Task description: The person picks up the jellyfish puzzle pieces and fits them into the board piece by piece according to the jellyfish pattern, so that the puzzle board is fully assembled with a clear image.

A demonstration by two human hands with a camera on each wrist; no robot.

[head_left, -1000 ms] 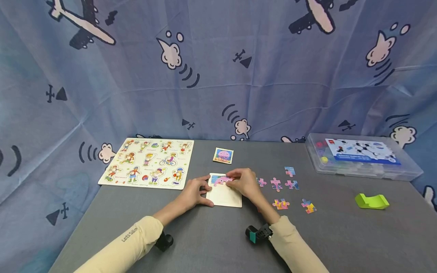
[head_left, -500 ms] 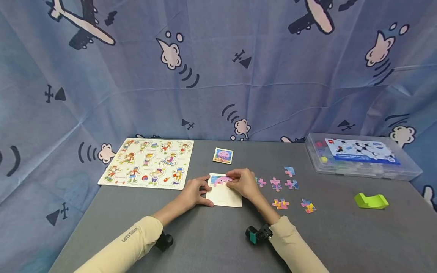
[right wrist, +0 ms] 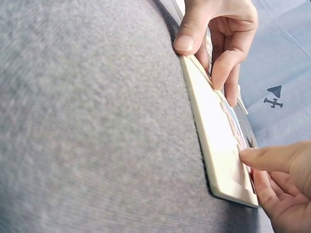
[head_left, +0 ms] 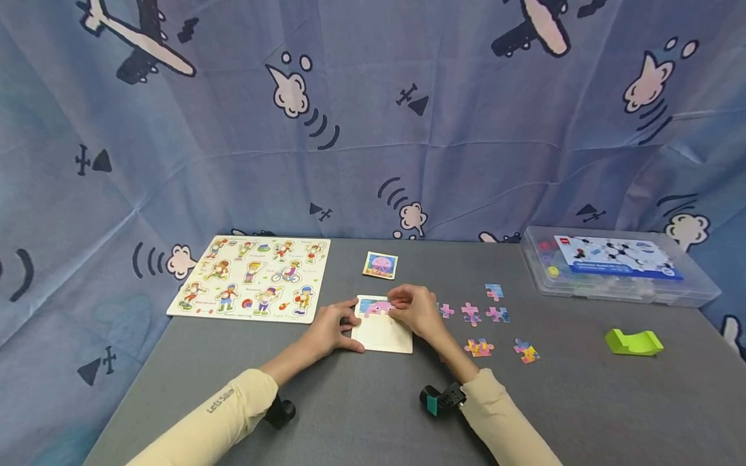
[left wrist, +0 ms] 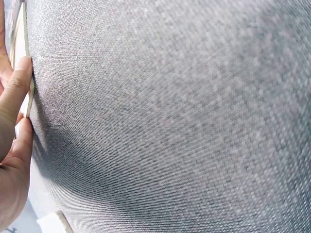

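In the bottom of the frame, cream sleeves [head_left: 210, 414] are worn over both forearms, and a small black camera [head_left: 281, 411] is strapped at each wrist. Just above, at the centre, a wooden puzzle tray [head_left: 381, 338] is laid flat. Its left edge is gripped between thumb and curled fingers by the left hand [head_left: 335, 327] – presumably so that it is kept from sliding. At the tray's upper right, the end of a pink-and-blue row of puzzle pieces [head_left: 375, 307] is pinched by the right hand [head_left: 419, 314], seemingly so that the pieces are kept aligned; the exact contact is partly hidden by the fingers.

Loose jigsaw pieces [head_left: 479, 348] are spread right of centre, apparently so that each can be seen and reached. A lime-green curved block [head_left: 634, 344] is set farther right. At mid-left a sports-figure board [head_left: 247, 291] is placed, and above the tray a small jellyfish puzzle [head_left: 381, 265], perhaps kept aside. A clear molecular-model case [head_left: 620, 285] is stood back at the right. All is supported by a grey, woven-looking tabletop [head_left: 361, 414], backed by a creased blue curtain [head_left: 361, 162] – printed with planes and clouds.
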